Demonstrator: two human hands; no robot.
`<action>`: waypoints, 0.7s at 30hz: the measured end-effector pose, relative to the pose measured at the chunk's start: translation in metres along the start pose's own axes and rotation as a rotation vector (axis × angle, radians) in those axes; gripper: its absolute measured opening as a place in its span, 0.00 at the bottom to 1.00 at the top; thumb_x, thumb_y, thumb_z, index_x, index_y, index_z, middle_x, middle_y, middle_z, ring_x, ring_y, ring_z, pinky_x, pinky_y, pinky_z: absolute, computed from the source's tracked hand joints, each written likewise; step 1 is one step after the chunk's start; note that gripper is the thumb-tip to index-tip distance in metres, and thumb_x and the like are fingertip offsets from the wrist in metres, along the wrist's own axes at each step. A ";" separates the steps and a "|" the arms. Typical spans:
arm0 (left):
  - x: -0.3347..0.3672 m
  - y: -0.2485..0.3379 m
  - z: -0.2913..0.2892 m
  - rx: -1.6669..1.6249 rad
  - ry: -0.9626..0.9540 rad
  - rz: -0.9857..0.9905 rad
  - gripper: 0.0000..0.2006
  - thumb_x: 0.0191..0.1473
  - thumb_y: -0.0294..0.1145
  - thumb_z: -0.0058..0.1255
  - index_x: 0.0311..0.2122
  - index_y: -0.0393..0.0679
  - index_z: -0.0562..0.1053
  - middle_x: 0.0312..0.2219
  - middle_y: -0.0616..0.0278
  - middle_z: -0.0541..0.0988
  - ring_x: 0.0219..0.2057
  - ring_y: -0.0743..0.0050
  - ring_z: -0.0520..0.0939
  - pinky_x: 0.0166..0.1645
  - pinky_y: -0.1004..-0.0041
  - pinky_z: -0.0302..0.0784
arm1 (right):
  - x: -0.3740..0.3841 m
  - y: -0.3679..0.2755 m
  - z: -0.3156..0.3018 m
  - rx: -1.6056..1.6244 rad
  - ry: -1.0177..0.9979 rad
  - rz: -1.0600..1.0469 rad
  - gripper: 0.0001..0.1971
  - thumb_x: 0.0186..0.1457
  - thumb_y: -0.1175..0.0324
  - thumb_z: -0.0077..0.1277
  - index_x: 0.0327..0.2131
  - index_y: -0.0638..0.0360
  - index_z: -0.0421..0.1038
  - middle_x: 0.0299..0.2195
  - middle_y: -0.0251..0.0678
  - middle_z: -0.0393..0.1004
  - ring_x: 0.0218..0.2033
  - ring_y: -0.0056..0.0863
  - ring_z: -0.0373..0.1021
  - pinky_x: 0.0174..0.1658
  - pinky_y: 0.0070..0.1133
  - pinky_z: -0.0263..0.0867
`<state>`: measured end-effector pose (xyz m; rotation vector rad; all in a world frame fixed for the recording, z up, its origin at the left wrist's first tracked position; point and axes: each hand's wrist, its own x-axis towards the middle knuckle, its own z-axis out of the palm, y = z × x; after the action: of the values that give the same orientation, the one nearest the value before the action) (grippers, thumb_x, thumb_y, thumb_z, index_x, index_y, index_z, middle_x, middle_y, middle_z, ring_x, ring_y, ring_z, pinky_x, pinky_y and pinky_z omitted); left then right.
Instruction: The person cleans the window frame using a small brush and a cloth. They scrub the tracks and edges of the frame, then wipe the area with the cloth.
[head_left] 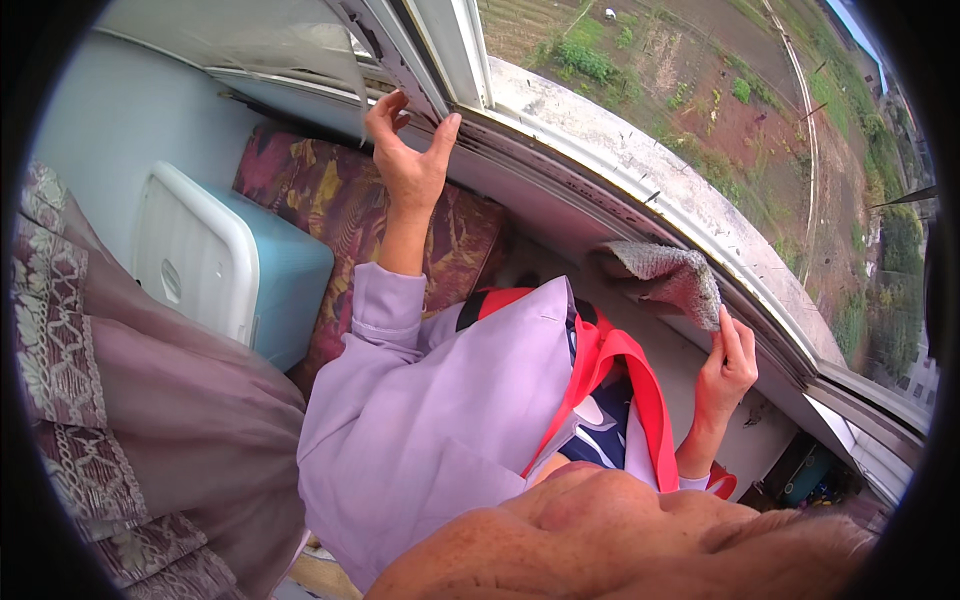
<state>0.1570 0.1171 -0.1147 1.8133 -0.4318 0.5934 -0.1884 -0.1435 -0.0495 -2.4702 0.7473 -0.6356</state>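
Note:
At the far side, my left hand (412,165) is raised against the lower end of a white window sash (408,60) with flaking, dirty edges. Its thumb and fingers are spread apart, and the thumb tip meets the frame. Farther right, my right hand (728,375) pinches the corner of a grey textured cloth (668,272) between thumb and fingers. The cloth hangs folded over the inner edge of the grimy window track (580,178); part of its underside is in shadow. Both arms wear lilac sleeves (385,300).
A blue bin with a white lid (195,255) stands left beside a maroon patterned cushion (340,190). A mauve lace-trimmed curtain (170,330) hangs at the left. Outside the window lie a pale weathered ledge (640,160) and fields far below. Red straps (640,390) hang at my chest.

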 end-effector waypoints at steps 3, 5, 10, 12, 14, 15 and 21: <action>0.004 0.001 0.001 -0.044 -0.019 -0.019 0.35 0.41 0.33 0.70 0.52 0.37 0.61 0.45 0.51 0.72 0.47 0.62 0.74 0.54 0.64 0.68 | 0.000 0.001 0.000 -0.019 0.004 -0.021 0.19 0.51 0.86 0.51 0.46 0.60 0.77 0.34 0.40 0.74 0.33 0.30 0.74 0.37 0.23 0.70; 0.007 0.000 -0.001 -0.070 -0.029 -0.006 0.36 0.41 0.30 0.70 0.53 0.37 0.60 0.43 0.53 0.74 0.45 0.66 0.75 0.52 0.67 0.69 | -0.001 0.001 0.000 -0.026 0.003 -0.045 0.19 0.51 0.86 0.51 0.46 0.60 0.77 0.34 0.40 0.75 0.33 0.30 0.74 0.37 0.23 0.70; 0.009 -0.015 -0.005 -0.041 -0.021 -0.007 0.35 0.36 0.34 0.73 0.50 0.35 0.69 0.39 0.54 0.78 0.40 0.63 0.78 0.47 0.67 0.74 | 0.005 -0.008 0.004 -0.034 0.000 -0.066 0.19 0.51 0.86 0.52 0.46 0.59 0.77 0.34 0.39 0.74 0.33 0.30 0.74 0.38 0.22 0.70; 0.008 -0.016 -0.006 -0.004 -0.025 0.003 0.35 0.35 0.35 0.73 0.50 0.35 0.69 0.38 0.55 0.78 0.39 0.63 0.79 0.47 0.67 0.74 | 0.009 -0.013 0.008 -0.037 -0.008 -0.066 0.19 0.50 0.86 0.52 0.46 0.59 0.77 0.35 0.39 0.74 0.32 0.30 0.74 0.37 0.22 0.70; 0.010 -0.017 -0.005 -0.005 -0.035 0.003 0.35 0.34 0.34 0.73 0.49 0.35 0.69 0.37 0.55 0.78 0.39 0.63 0.79 0.46 0.67 0.74 | 0.015 -0.020 0.022 -0.007 0.007 -0.123 0.20 0.49 0.87 0.52 0.45 0.57 0.78 0.34 0.39 0.73 0.30 0.30 0.73 0.35 0.23 0.70; 0.010 -0.018 -0.005 -0.002 -0.035 0.014 0.35 0.35 0.34 0.73 0.49 0.35 0.69 0.37 0.56 0.78 0.38 0.64 0.79 0.45 0.67 0.75 | 0.020 -0.026 0.028 -0.020 -0.003 -0.144 0.20 0.48 0.87 0.53 0.45 0.57 0.78 0.34 0.39 0.73 0.30 0.31 0.74 0.35 0.23 0.71; 0.010 -0.016 -0.005 -0.008 -0.035 0.002 0.33 0.35 0.33 0.73 0.48 0.35 0.70 0.36 0.57 0.79 0.37 0.68 0.79 0.45 0.69 0.75 | 0.054 -0.075 0.081 -0.032 -0.034 -0.305 0.18 0.48 0.83 0.54 0.44 0.54 0.78 0.34 0.40 0.73 0.31 0.36 0.74 0.34 0.26 0.70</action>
<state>0.1738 0.1270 -0.1199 1.8179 -0.4588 0.5616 -0.0754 -0.0965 -0.0550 -2.6417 0.3717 -0.6915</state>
